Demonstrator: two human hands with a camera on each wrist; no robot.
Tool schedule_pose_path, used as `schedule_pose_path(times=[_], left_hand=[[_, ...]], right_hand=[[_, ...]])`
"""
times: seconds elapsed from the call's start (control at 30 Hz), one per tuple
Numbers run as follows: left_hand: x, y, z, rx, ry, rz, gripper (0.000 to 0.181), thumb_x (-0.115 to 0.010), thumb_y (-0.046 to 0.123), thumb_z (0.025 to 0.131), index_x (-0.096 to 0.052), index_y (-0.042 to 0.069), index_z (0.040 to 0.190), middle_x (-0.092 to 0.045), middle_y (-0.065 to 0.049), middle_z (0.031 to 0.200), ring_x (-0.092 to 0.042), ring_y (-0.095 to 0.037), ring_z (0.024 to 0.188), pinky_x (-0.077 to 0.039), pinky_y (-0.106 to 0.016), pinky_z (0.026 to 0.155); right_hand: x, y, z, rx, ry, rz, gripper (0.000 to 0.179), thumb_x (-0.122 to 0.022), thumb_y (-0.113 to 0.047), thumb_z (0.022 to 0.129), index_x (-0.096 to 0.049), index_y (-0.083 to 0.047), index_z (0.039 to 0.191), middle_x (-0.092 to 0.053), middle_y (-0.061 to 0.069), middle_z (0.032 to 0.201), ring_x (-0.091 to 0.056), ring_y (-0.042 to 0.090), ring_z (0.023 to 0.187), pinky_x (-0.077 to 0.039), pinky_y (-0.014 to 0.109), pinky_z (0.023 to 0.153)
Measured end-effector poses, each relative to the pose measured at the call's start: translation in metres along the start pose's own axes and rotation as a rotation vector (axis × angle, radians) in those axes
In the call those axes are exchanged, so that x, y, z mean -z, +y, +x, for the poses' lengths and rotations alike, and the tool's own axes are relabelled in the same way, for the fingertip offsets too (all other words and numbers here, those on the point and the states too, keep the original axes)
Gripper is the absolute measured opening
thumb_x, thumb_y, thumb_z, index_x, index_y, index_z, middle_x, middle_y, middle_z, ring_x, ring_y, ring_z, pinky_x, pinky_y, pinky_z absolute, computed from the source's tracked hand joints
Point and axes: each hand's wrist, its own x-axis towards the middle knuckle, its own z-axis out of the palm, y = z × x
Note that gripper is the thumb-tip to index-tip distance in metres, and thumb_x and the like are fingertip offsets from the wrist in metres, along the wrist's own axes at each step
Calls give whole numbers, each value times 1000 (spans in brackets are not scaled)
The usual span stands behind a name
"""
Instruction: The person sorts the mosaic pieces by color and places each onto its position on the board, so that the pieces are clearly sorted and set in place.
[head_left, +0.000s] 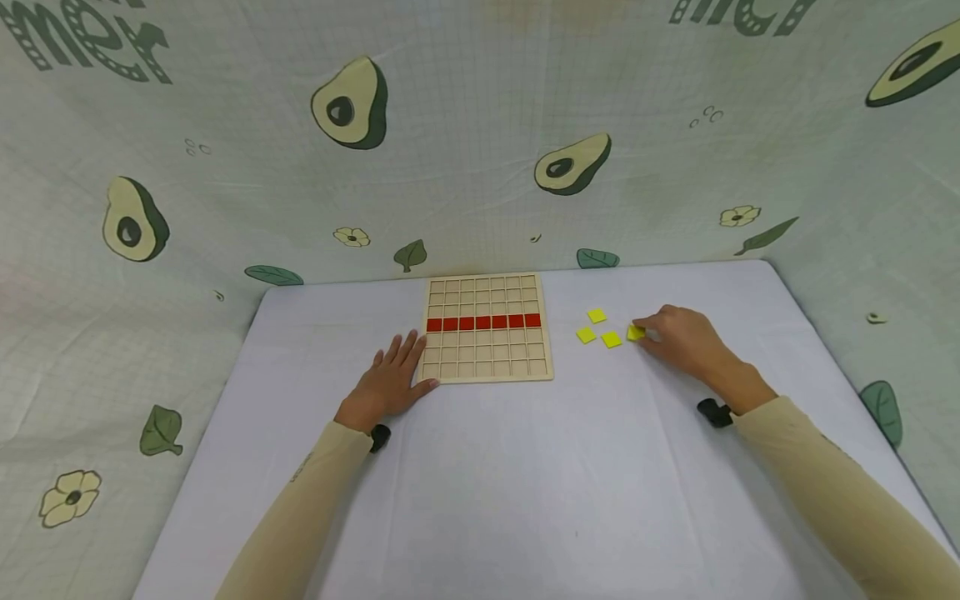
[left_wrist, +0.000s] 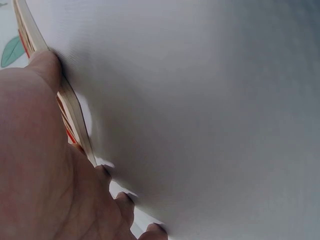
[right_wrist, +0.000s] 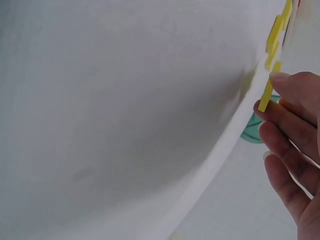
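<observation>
A square wooden grid board lies at the back middle of the table, with a row of red tiles filling one line across it. At its lower left corner rests my left hand, fingers spread and the thumb along the near edge. In the left wrist view the thumb touches the board's rim. To the right of the board, my right hand pinches a yellow square tile between thumb and forefinger. Several loose yellow tiles lie between that hand and the board.
A white cloth covers the table. Behind and beside it hangs a pale curtain printed with avocados and leaves. Dark wrist straps show at both cuffs.
</observation>
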Motion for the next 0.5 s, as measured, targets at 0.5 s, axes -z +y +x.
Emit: schedule_pose_path(times=[0.5], left_hand=[[2, 2, 0, 15, -14, 12, 88, -54, 49, 108, -10, 5, 170, -4, -19, 178, -3, -43, 163, -11, -62, 129]], right_hand=[[20, -10, 7, 30, 34, 2, 40, -85, -5, 88, -75, 4, 126, -77, 23, 109, -72, 37, 97, -61, 53, 83]])
